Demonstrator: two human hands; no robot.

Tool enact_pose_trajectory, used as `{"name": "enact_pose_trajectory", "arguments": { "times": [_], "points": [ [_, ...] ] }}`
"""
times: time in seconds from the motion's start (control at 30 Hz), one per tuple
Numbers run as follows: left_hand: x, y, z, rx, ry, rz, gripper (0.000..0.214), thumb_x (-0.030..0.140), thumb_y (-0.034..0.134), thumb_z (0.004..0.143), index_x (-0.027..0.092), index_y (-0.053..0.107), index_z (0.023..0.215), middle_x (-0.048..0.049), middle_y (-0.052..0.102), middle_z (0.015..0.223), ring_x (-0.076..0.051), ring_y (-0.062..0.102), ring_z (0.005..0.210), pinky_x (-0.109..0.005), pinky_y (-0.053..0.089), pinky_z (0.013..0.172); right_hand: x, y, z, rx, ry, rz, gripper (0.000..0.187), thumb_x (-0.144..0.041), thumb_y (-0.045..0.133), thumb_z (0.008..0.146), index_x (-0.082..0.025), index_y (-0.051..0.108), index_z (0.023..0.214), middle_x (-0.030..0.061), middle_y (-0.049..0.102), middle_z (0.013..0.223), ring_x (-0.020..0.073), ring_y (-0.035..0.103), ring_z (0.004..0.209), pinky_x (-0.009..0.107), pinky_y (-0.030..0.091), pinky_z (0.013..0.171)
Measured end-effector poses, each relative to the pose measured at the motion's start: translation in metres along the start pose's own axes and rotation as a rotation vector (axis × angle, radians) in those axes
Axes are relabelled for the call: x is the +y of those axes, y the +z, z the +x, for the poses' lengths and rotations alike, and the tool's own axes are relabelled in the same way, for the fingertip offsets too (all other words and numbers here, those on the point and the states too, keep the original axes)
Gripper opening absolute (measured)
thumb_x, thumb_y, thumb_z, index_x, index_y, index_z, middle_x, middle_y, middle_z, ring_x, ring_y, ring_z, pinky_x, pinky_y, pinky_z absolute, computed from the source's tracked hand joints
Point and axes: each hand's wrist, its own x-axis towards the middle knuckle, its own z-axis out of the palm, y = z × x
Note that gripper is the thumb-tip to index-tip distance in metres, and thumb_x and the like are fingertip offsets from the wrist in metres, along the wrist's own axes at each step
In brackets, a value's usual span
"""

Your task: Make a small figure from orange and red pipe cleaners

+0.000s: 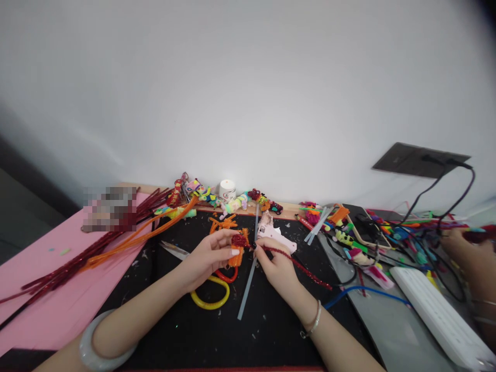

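In the head view, the person's left hand [209, 257] is closed in a pinch on a small orange and red piece [237, 249] of twisted pipe cleaner, held over the black mat [163, 315] near the picture's middle. The right hand [277, 267], at 3 o'clock of the piece, grips a dark red pipe cleaner [310, 273] between thumb and fingers. One end of it meets the piece and the free length trails toward 4 o'clock. Yellow-handled scissors [201, 305] lie at 6 o'clock of the left hand, a grey glue stick [245, 289] slants between the wrists, and a white glue gun [276, 233] rests at 12 o'clock of the right hand. A bundle of red and orange pipe cleaners [96, 248] lies at 9 o'clock across the pink sheet [34, 305]. At 3 o'clock, by the frame's edge, another person's hand [463, 253] is near a white power strip [442, 318].
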Motion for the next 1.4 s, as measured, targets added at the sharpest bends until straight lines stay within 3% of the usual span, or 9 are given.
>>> {"name": "enact_pose_trajectory", "arguments": {
  "times": [0.23,0.6,0.8,0.97,1.17,1.4],
  "points": [
    [-0.0002,-0.0009,0.0029,0.012,0.001,0.016,0.035,0.015,0.074,0.070,0.022,0.064,0.103,-0.0028,0.065,0.103,-0.011,0.062,0.082,-0.019,0.046,0.068,0.0001,-0.0003,0.0002,0.004,-0.005,-0.013,0.019,-0.019,0.049,0.085,-0.019,0.062,0.072,0.0017,0.065,0.068,0.0163,0.060,0.066,0.026,0.049,0.065],
    [0.0010,-0.0032,0.0016,-0.001,-0.048,0.146,0.040,0.022,0.071,0.075,0.023,0.058,0.113,-0.0014,0.061,0.089,-0.009,0.059,0.068,-0.015,0.048,0.052,-0.0024,-0.0020,0.0005,0.013,0.005,-0.024,0.019,-0.019,0.049,0.085,-0.019,0.062,0.070,0.0016,0.065,0.067,0.0159,0.060,0.064,0.026,0.049,0.065],
    [0.0020,-0.0009,-0.0009,-0.076,-0.090,0.230,0.041,0.029,0.064,0.081,0.027,0.051,0.120,-0.0080,0.056,0.121,-0.015,0.070,0.072,-0.015,0.050,0.047,-0.0020,-0.0015,0.0004,-0.010,0.009,-0.016,0.020,-0.019,0.049,0.086,-0.019,0.061,0.070,0.0008,0.063,0.065,0.0151,0.059,0.063,0.025,0.047,0.064],
    [0.0030,0.0003,-0.0030,-0.097,-0.082,0.239,0.039,0.029,0.060,0.084,0.028,0.049,0.121,-0.0102,0.054,0.127,-0.004,0.063,0.045,-0.010,0.039,0.036,-0.0019,-0.0019,-0.0001,-0.025,0.001,-0.013,0.020,-0.019,0.048,0.086,-0.019,0.061,0.071,0.0004,0.062,0.064,0.0149,0.058,0.063,0.024,0.046,0.063],
    [0.0059,0.0039,-0.0034,-0.045,-0.083,0.212,0.044,0.025,0.062,0.082,0.025,0.048,0.124,-0.0094,0.060,0.117,-0.008,0.068,0.060,-0.013,0.050,0.052,-0.0029,-0.0011,-0.0009,-0.035,-0.012,-0.011,0.021,-0.018,0.048,0.087,-0.018,0.060,0.069,0.0002,0.061,0.063,0.0142,0.057,0.061,0.023,0.045,0.062],
    [0.0061,0.0018,-0.0028,-0.095,-0.083,0.254,0.048,0.027,0.061,0.083,0.028,0.048,0.129,-0.0101,0.056,0.126,-0.016,0.071,0.079,-0.018,0.053,0.063,-0.0003,-0.0011,-0.0016,-0.038,-0.013,-0.011,0.021,-0.019,0.048,0.087,-0.018,0.061,0.070,0.0002,0.061,0.063,0.0145,0.056,0.061,0.024,0.045,0.061]
  ]
}}
